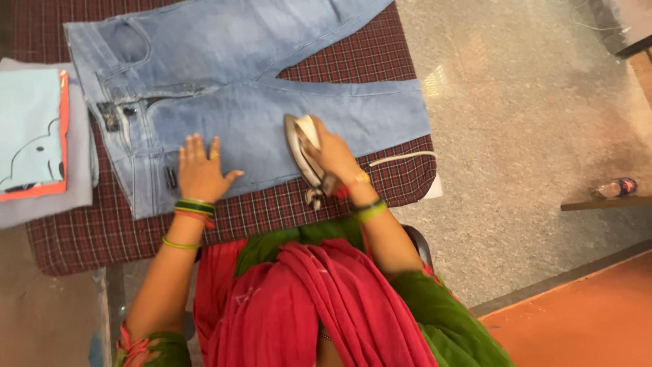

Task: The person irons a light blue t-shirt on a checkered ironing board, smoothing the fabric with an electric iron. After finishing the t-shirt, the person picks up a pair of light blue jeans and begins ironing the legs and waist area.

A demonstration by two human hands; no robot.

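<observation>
The right hand (331, 151) grips a cream, wedge-shaped iron (302, 149), apparently nose away from the person. Light-blue denim jeans (258, 88) stretch rightward across the checked counter (88, 228). The left hand (198, 173) is spread flat on them.

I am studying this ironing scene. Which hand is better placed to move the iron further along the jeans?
Probably the right hand: it grips the iron on the jeans. The left hand lies flat, pressing the fabric.

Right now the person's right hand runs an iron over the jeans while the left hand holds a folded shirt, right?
Not quite. In the head view the left hand lies flat on the jeans, holding nothing. The right hand does grip the iron on the jeans.
</observation>
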